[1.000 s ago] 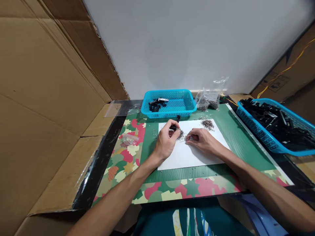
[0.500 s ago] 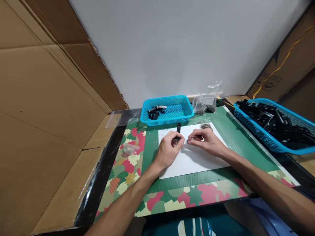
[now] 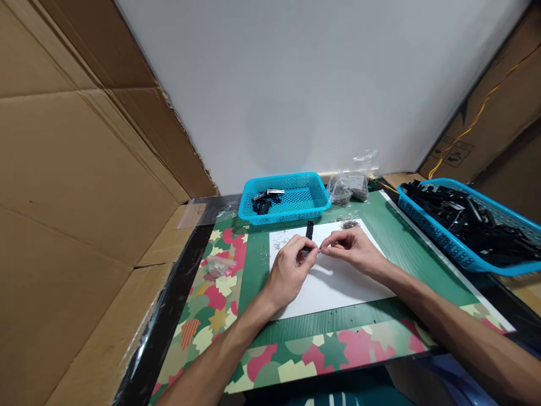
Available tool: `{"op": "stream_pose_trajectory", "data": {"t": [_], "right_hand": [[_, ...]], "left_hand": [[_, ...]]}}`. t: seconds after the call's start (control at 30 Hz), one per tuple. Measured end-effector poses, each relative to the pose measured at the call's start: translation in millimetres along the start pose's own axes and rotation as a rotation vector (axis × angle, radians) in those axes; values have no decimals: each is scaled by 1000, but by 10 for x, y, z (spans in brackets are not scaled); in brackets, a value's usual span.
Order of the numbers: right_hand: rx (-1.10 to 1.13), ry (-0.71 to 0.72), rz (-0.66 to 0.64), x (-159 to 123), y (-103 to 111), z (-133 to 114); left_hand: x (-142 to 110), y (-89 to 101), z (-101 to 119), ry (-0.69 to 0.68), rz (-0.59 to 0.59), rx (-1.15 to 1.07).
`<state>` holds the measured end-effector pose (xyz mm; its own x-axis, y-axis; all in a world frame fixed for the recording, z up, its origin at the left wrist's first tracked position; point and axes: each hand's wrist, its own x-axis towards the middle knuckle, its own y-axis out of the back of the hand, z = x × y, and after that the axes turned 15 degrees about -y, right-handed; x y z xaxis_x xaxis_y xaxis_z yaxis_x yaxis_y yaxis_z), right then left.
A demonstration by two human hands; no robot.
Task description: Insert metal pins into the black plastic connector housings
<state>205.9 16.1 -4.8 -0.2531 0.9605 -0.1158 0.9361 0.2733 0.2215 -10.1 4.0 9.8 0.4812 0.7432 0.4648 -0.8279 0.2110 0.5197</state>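
Left hand (image 3: 289, 270) holds a black part (image 3: 310, 230); right hand (image 3: 353, 248) is just beside, its grip too small to tell.

Both my forearms were bare. My left arm (image 3: 228, 345) slanted up and inward from the bottom edge of the view, and my right arm (image 3: 448, 313) came in from the lower right, longer in sight. My left hand (image 3: 291, 272) was curled in a firm grip, its index finger arched over and the thumb pushed forward beneath. My right hand (image 3: 357, 249) faced it, thumb and index finger narrowed to a pinch. The two sets of fingertips almost met; whether they touched, I couldn't tell.
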Motion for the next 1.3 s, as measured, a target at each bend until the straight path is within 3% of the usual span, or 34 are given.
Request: {"op": "stream_pose_trajectory", "data": {"t": [0.33, 0.5, 0.73, 1.07, 1.3], "right_hand": [[13, 25, 12, 9, -39, 5], [-153, 217, 208, -58, -41, -44], [-257, 435, 367, -123, -83, -58], [-325, 722, 411, -141, -99, -52], [-345, 798, 408, -129, -128, -62]], "left_hand": [[7, 8, -12, 15, -13, -19], [6, 22, -51, 154, -36, -244], [-6, -23, -67, 162, 50, -435], [15, -66, -55, 109, 112, -543], [14, -69, -48, 103, 82, -583]]}}
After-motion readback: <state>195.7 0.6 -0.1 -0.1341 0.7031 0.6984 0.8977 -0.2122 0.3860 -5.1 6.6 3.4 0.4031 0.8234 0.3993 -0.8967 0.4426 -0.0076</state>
